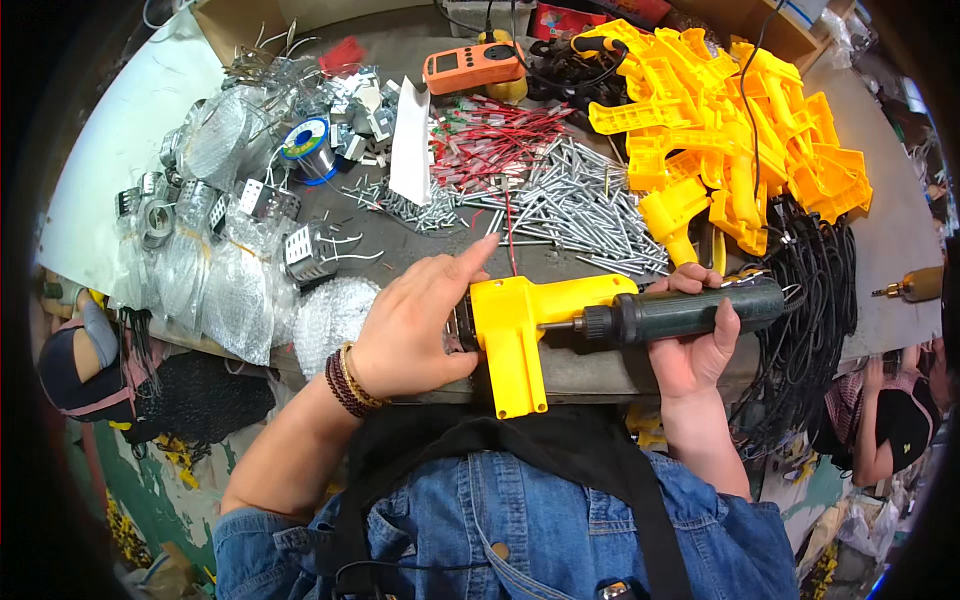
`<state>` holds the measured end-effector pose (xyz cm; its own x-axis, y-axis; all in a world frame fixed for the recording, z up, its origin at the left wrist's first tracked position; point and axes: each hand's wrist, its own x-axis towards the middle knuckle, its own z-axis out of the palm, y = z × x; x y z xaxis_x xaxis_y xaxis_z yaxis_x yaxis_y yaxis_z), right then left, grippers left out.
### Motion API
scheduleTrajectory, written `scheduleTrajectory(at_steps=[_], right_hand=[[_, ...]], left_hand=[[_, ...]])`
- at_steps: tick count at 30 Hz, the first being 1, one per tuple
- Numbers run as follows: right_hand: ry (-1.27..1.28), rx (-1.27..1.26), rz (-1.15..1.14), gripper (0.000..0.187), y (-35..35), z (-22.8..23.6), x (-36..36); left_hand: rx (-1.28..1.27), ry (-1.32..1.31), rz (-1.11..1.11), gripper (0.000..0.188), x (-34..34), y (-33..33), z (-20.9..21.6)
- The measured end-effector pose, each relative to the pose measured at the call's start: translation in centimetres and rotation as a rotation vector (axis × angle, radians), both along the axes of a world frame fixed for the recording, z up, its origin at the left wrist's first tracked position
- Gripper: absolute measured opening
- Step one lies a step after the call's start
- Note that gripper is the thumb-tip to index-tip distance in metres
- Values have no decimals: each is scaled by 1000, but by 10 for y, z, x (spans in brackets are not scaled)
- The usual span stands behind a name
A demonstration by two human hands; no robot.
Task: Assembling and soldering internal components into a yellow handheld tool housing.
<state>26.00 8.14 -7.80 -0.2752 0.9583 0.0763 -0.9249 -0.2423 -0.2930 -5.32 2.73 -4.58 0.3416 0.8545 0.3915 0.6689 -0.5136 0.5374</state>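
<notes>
My left hand [415, 325] is curved round the left end of a yellow plastic tool housing [508, 345], thumb below and fingers above. A dark part at that end sits partly hidden in my palm. The housing has a handle pointing down toward me, with small holes at its tip. My right hand [690, 350] grips a dark green electric screwdriver [690, 312] that lies level, its thumb over the front. The screwdriver's bit points left, its tip at the housing's handle; whether it meets a screw cannot be made out.
Behind lie long screws [585, 205], red-wired parts [495, 140], yellow housings [700, 110] and an orange meter [472, 68]. Wrapped metal heater parts [210, 230] and a solder spool [308, 150] are at left, black cables [805, 310] at right. People sit at both sides.
</notes>
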Motion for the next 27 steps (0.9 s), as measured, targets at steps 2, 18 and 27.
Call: scheduleTrajectory(at_steps=[2, 18, 27], right_hand=[[-4, -6, -4, 38, -1, 0, -1], [-52, 44, -25, 42, 0, 3, -7], [-112, 39, -40, 42, -4, 7, -7]], left_hand=[[-15, 0, 1, 101, 0, 1, 0], [-236, -32, -43, 99, -8, 8, 6], [-146, -4, -67, 101, -6, 8, 3]])
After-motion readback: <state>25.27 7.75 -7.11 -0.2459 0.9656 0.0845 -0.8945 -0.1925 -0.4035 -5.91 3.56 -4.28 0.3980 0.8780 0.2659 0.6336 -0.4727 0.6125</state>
